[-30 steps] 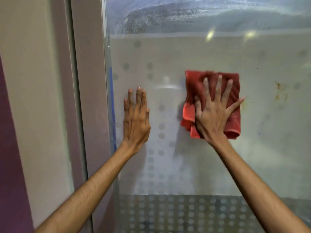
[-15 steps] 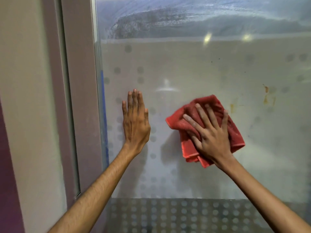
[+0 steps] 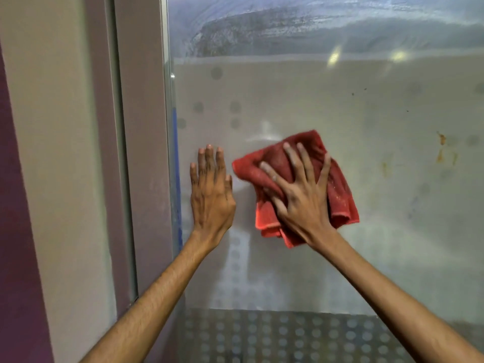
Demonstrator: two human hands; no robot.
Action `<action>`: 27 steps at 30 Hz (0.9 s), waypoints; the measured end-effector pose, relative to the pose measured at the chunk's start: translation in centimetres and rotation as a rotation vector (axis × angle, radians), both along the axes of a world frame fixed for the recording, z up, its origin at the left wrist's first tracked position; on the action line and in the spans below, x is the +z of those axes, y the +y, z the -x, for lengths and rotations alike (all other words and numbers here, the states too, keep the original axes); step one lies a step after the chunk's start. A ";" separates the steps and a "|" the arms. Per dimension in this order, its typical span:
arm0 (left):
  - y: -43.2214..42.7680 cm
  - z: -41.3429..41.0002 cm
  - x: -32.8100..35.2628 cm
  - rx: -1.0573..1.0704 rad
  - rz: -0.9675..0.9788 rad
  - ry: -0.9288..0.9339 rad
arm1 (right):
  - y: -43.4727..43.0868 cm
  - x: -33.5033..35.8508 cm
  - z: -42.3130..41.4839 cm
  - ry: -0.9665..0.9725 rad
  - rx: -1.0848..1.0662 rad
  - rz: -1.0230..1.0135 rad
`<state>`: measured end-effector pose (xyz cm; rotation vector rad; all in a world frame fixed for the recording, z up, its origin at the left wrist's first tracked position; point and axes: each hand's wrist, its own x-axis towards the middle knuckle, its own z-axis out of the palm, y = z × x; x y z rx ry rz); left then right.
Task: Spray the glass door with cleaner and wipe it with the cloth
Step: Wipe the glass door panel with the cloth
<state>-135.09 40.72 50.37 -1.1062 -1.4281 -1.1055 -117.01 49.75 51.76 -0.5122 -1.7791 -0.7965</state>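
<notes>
While the cloth point(image 3: 340, 203) is pressed to the glass door point(image 3: 366, 244), both hands lie flat on the pane.

Right hand point(image 3: 301, 203): the palm and spread fingers point(image 3: 296, 158) press the crumpled red cloth against the glass at mid-height. The grip is wide open, with nothing curled round the fabric, so the cloth is pinned by pressure alone. Spreading the fingers presumably distributes force over more of the fabric and lets it slide without bunching further.

Left hand point(image 3: 212, 197): the fingers are straight and together, with the palm on bare glass just beside the cloth's left corner and near the door frame point(image 3: 141, 153). Its grip is likewise open and holds nothing. This placement close to the pane's edge suggests bracing, steadying the door against the push of the wiping hand.

Cleaner residue: a streaked, foamy band point(image 3: 288, 30) crosses the top of the pane, which suggests that zone has been sprayed but not wiped clean.

Orange stains point(image 3: 441, 142) lie well to the right of the cloth, untouched by it. A dotted strip point(image 3: 288, 336) runs along the lower part of the pane. No spray bottle is in view.

Judged stage: wiping, mid-task. The stains and the upper band appear to be the ground left to cover.
</notes>
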 end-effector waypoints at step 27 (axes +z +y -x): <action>-1.4 -0.6 -0.9 -0.019 0.075 -0.053 | 0.2 -4.3 -3.4 0.003 -0.089 0.070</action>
